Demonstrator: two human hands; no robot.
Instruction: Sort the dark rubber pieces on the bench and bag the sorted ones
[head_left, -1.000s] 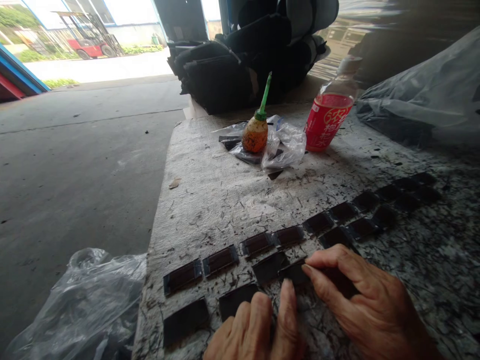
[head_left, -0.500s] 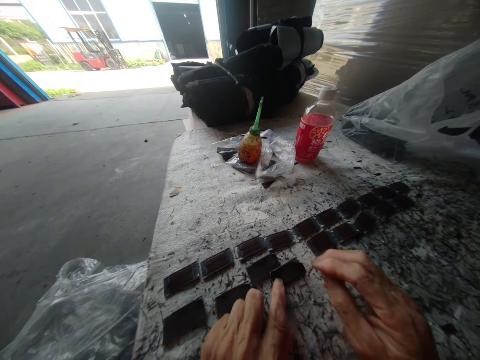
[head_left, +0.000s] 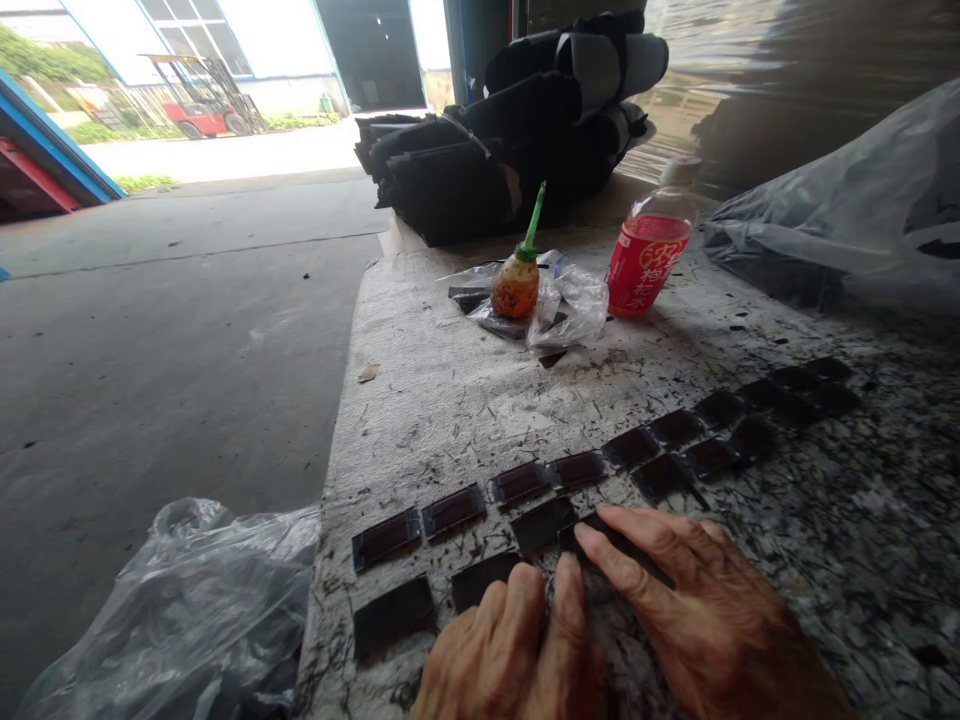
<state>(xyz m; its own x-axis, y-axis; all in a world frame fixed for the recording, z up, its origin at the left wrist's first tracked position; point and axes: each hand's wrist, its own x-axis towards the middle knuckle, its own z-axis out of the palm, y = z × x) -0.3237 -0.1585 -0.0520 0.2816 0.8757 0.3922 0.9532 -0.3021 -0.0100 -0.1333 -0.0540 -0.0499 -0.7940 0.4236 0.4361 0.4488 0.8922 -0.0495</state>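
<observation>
Two rows of small dark rectangular pieces (head_left: 454,509) lie on a stained, scratched table (head_left: 450,400). My left hand (head_left: 510,655) rests at the near edge with its fingers stretched flat, the fingertips touching a dark piece (head_left: 480,580) of the near row. My right hand (head_left: 697,620) lies flat beside it, fingers extended and pressing on another dark piece (head_left: 581,530) of the near row. Neither hand grips anything.
At the back of the table stand a small orange bottle with a green nozzle (head_left: 517,275) on crumpled clear plastic (head_left: 570,305), a red-labelled drink bottle (head_left: 649,250) and a stack of black material (head_left: 517,130). Clear plastic bags lie at lower left (head_left: 172,610) and upper right (head_left: 847,220). Concrete floor is left.
My right hand, lifted off the pieces half a second ago, has come back down leftward onto a dark piece. The left hand has hardly moved. The view shifted slightly.
</observation>
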